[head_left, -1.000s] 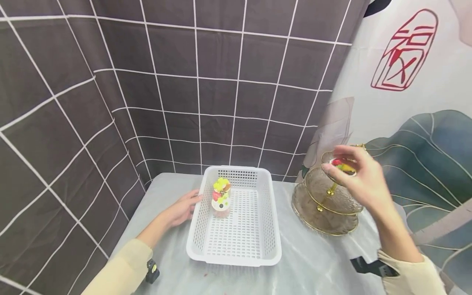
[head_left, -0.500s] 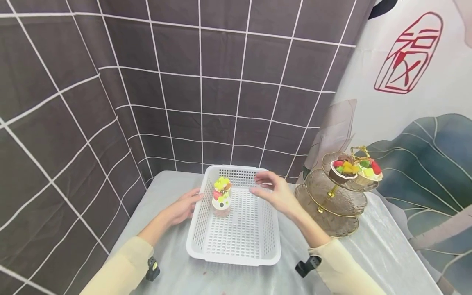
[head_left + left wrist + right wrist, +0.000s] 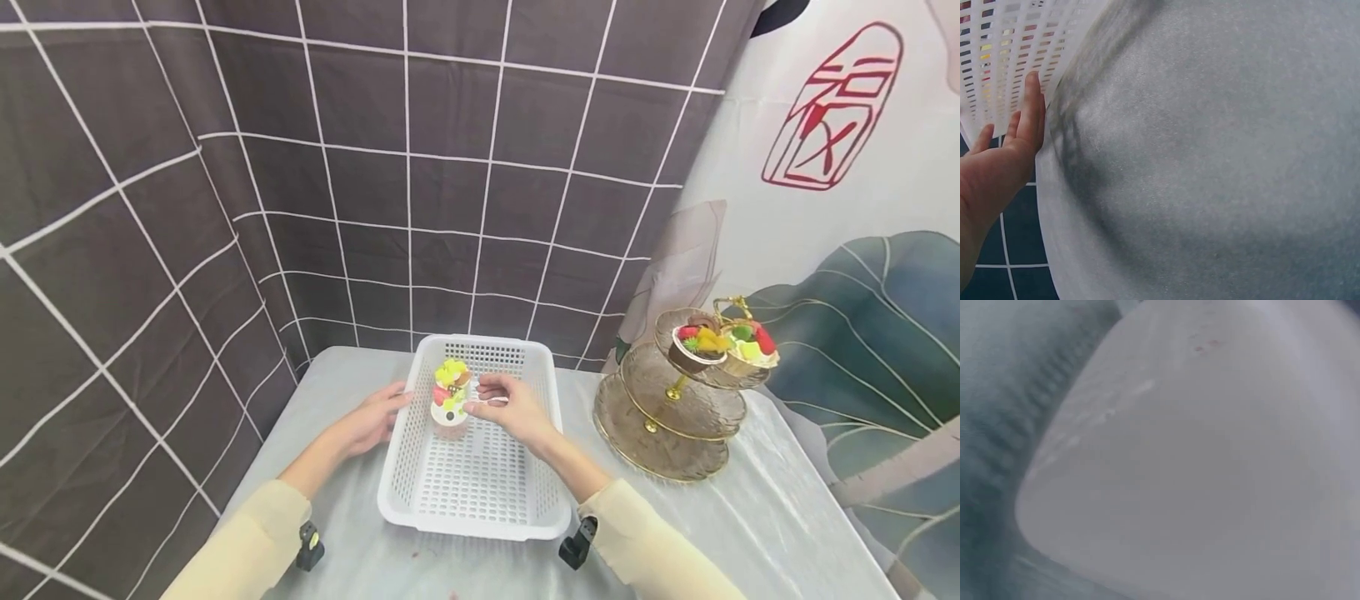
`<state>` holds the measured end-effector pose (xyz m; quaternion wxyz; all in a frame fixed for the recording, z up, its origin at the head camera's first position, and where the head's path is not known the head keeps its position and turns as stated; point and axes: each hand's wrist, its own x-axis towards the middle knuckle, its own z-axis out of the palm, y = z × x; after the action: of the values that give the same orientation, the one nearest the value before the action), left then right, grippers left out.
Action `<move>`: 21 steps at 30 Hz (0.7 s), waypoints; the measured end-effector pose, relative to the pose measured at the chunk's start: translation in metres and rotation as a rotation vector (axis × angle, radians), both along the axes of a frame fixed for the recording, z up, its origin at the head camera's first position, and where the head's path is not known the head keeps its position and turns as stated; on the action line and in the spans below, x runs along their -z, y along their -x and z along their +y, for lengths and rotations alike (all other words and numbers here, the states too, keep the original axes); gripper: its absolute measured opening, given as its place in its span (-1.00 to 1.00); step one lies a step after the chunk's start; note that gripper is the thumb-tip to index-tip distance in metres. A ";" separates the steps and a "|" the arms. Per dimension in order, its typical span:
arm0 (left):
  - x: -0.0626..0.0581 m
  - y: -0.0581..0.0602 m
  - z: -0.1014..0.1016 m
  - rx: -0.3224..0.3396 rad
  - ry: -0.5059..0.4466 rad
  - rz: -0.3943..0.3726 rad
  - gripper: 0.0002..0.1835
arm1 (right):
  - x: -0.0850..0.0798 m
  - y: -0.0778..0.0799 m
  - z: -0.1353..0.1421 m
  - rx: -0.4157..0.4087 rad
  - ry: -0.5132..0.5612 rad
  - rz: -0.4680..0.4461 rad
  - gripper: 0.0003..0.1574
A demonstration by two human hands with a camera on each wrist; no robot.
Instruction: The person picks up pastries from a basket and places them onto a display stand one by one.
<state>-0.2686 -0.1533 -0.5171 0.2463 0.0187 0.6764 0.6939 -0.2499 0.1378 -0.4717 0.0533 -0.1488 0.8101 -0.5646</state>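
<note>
A white perforated plastic basket stands on the grey-covered table. Inside, by its left wall, are a toy cupcake with white, green and pink topping and, just behind it, another cupcake with yellow topping. My right hand is over the basket, thumb and fingers apart, fingertips right beside the nearer cupcake. My left hand rests against the basket's left side with fingers extended, seen too in the left wrist view, where the hand touches the slotted wall. Only the pale basket, blurred, fills the right wrist view.
To the right stands a three-tier glass stand with gold rims. Its top tier bears a dark-cased fruit cupcake and a pale-cased one. A dark gridded curtain hangs behind and at the left.
My right hand has left the dark-cased cupcake on the stand's top tier and moved left, over the basket to the cupcakes. My left hand has stayed at the basket's side.
</note>
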 end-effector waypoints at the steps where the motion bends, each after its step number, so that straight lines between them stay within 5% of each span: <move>1: 0.000 0.000 0.000 -0.002 -0.003 -0.003 -0.30 | 0.004 0.000 -0.002 -0.003 -0.018 0.001 -0.22; 11: 0.001 -0.002 -0.001 -0.007 -0.007 0.002 -0.27 | 0.027 -0.002 -0.008 -0.042 -0.086 0.010 -0.19; 21: 0.004 0.002 -0.001 -0.006 -0.012 -0.011 -0.27 | -0.004 0.010 -0.006 -0.103 -0.117 -0.028 -0.21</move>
<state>-0.2709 -0.1546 -0.5214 0.2480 0.0143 0.6708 0.6988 -0.2595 0.1319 -0.4676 0.1023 -0.1789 0.8321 -0.5148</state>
